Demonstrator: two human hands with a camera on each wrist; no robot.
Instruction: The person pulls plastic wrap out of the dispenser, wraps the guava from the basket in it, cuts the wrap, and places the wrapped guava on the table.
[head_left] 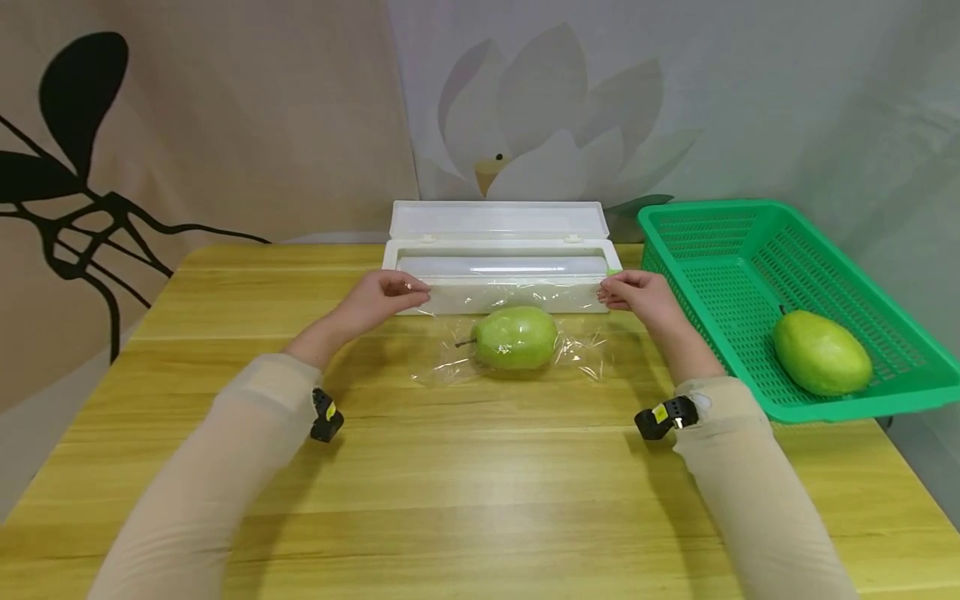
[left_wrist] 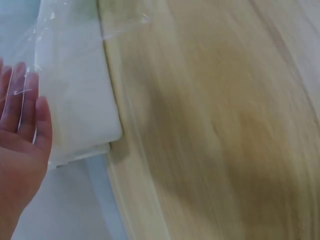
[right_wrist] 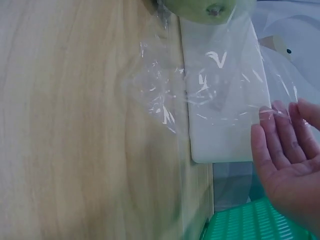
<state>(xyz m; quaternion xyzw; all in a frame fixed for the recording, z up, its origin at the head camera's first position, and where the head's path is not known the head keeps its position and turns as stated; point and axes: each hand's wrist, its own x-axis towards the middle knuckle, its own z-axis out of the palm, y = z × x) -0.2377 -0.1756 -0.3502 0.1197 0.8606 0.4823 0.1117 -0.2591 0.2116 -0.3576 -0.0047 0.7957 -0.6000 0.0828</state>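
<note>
A green mango-like fruit [head_left: 516,337] with a short dark stem lies on the table, with clear plastic wrap [head_left: 583,352] around it and spread out on both sides. At the left end of the wrap's far edge, my left hand [head_left: 372,302] pinches the film between thumb and fingers. My right hand [head_left: 647,297] pinches the opposite corner, so the film spans between both hands in front of the white wrap dispenser [head_left: 495,298]. The dispenser's lid [head_left: 498,219] stands raised, and a roll of film [head_left: 502,267] shows inside.
A green plastic basket [head_left: 720,279] stands at the right, partly past the table edge, holding another green fruit [head_left: 822,353]. The wooden table [head_left: 480,500] extends toward me. Behind it hangs a curtain [head_left: 300,108] with printed flowers.
</note>
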